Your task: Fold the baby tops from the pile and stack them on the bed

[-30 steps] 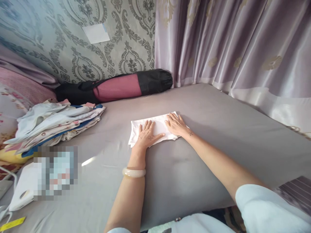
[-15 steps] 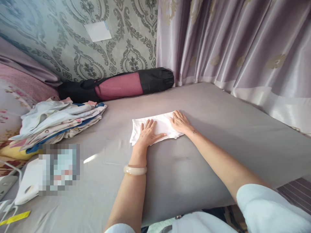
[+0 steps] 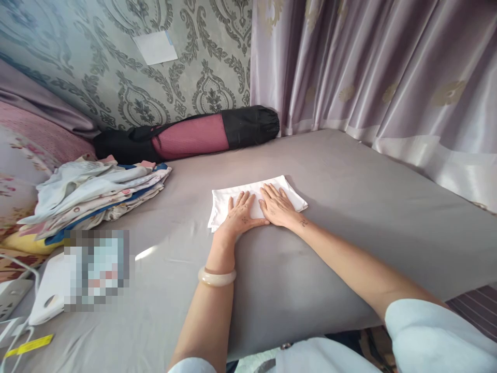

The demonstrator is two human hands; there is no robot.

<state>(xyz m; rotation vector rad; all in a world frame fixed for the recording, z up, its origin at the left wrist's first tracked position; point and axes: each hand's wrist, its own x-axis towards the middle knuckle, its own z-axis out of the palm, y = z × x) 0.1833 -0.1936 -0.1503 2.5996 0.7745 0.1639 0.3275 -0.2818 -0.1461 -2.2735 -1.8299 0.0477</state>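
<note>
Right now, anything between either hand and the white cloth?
Nothing visible: the left hand and right hand both lie directly on the white cloth, fingers spread. The nearest clutter, the clothes pile, sits off to the left, apart from both.

Cloth (image 3: 256, 208) right of clothes pile (image 3: 97, 191)

2 pale blue sleeves (image 3: 430, 331), 1 glossy cream bangle (image 3: 216, 279), dark wrist marking (image 3: 303, 223)
</note>
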